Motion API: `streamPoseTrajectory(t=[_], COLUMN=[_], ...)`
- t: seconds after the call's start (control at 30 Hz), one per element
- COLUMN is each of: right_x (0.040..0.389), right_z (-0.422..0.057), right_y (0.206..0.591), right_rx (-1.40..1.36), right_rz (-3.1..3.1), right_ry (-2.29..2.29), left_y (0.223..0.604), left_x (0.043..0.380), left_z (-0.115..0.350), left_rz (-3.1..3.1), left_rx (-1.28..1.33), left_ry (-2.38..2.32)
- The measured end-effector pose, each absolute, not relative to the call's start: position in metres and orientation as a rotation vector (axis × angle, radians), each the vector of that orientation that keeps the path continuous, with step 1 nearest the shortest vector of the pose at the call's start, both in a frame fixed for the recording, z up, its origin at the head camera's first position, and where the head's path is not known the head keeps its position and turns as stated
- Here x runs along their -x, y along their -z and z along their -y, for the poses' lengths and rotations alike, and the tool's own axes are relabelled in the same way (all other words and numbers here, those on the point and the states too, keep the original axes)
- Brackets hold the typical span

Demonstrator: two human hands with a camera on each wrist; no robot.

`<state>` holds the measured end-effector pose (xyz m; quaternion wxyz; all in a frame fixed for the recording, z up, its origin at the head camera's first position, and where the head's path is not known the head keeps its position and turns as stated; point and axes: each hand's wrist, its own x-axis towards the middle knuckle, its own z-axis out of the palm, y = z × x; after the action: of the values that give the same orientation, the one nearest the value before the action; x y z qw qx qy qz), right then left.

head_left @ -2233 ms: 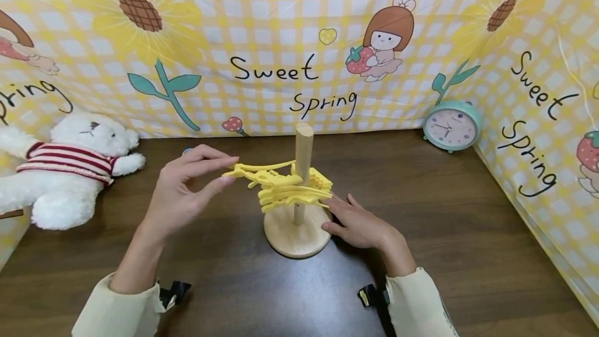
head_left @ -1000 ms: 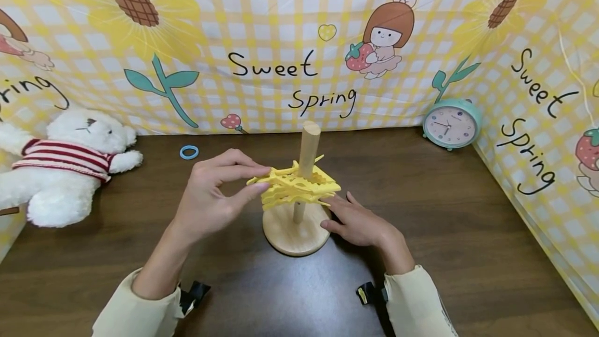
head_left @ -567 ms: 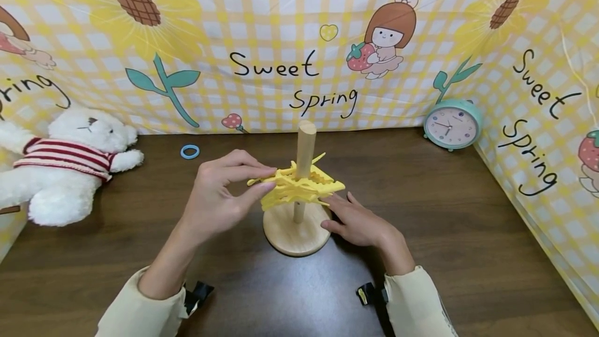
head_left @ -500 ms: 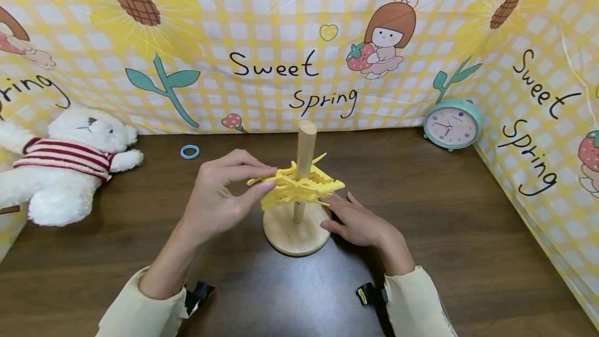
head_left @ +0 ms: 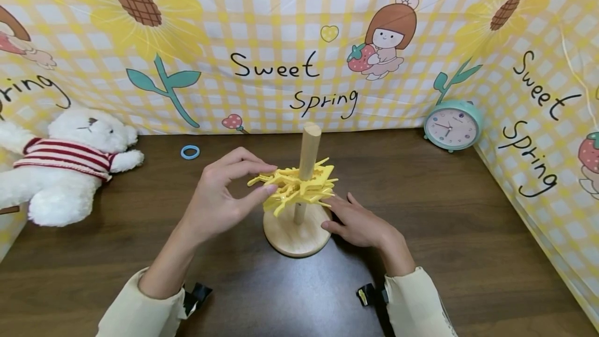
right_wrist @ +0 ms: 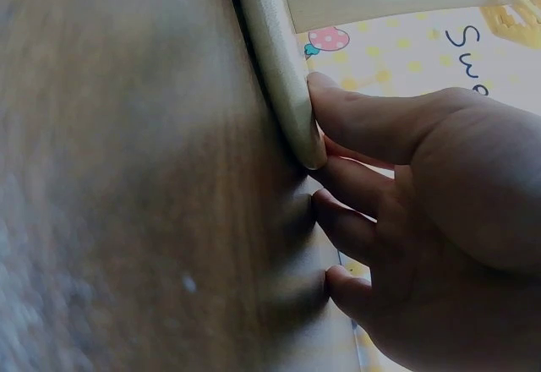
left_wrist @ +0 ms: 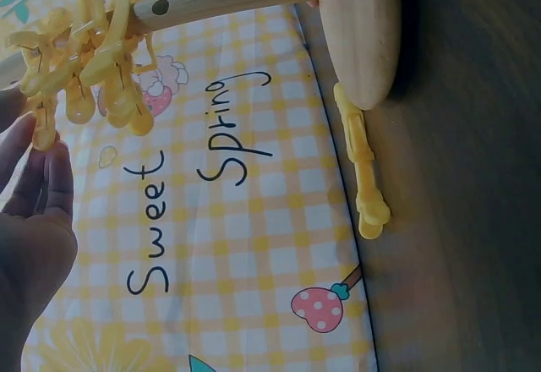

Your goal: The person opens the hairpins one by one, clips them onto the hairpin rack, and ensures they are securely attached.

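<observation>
A wooden stand, a round base with an upright post, stands mid-table. Several yellow claw clips cluster around the post, their handles sticking out; their springs show in the left wrist view. My left hand is at the cluster's left side, thumb and fingertips on either side of the handle end of one claw clip. The right hand holds the base's right rim, thumb on top and other fingers down at the edge and table. One more yellow claw clip lies on the table behind the base.
A blue ring lies behind my left hand. A white teddy bear in a striped shirt leans at the left. A mint alarm clock stands at the back right. Checked cloth encloses the back and sides.
My left hand has moved right, bringing a claw clip in to the post. Since half a second ago the clips have shifted around it and thumb and finger have spread slightly. The right hand stays put.
</observation>
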<state>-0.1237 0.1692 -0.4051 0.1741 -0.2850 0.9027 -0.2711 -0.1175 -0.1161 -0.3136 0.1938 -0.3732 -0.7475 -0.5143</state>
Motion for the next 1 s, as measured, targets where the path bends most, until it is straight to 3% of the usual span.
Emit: streamPoseTrajectory(t=[1.0], right_x=[0.123], right_z=[-0.17], right_y=[0.405], right_rx=[0.809], right_rz=[-2.546], right_ry=[0.805], left_y=[0.319], left_x=[0.122], left_z=[0.133], left_rz=[2.206], left_rx=[1.044], left_ry=[1.452])
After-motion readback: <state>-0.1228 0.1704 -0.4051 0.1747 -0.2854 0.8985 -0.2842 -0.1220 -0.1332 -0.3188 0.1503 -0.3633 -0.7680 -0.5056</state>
